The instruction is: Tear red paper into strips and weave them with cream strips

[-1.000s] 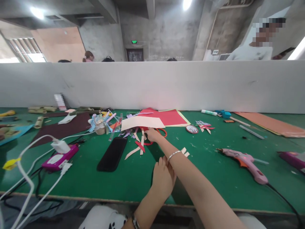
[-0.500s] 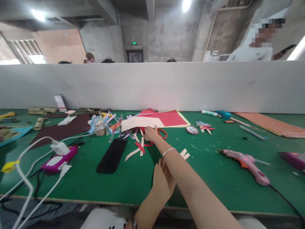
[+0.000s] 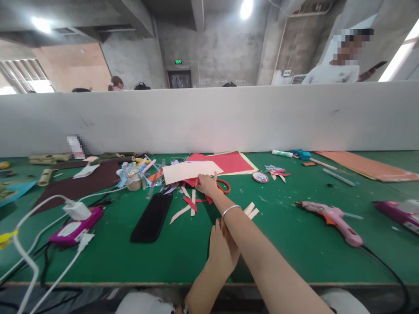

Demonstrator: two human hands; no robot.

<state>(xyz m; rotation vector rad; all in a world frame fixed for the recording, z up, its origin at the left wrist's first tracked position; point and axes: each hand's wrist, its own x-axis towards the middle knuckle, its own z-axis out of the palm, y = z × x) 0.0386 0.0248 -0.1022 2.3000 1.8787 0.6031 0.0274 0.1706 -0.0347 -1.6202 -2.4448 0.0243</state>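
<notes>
My right hand (image 3: 207, 183) reaches across the green table (image 3: 278, 235) into a pile of paper scraps. Its fingers are curled around something red under the cream paper sheet (image 3: 188, 171), beside the red-handled scissors (image 3: 223, 186). I cannot make out exactly what it grips. My left hand (image 3: 223, 250) rests against my right forearm, fingers lying flat, holding nothing. Red and cream paper strips (image 3: 190, 204) lie just in front of the right hand. A red sheet (image 3: 234, 161) lies behind.
A black phone (image 3: 151, 216) lies left of the strips. A pink glue gun (image 3: 330, 215) sits to the right, its cord trailing off. At left lie a magenta device (image 3: 74, 226) with white cables and a dark brown sheet (image 3: 81, 183). A white partition (image 3: 209, 117) backs the table.
My right hand has shifted slightly and lifted the near edge of the cream sheet. The view has tilted a little. My left hand stays on the forearm.
</notes>
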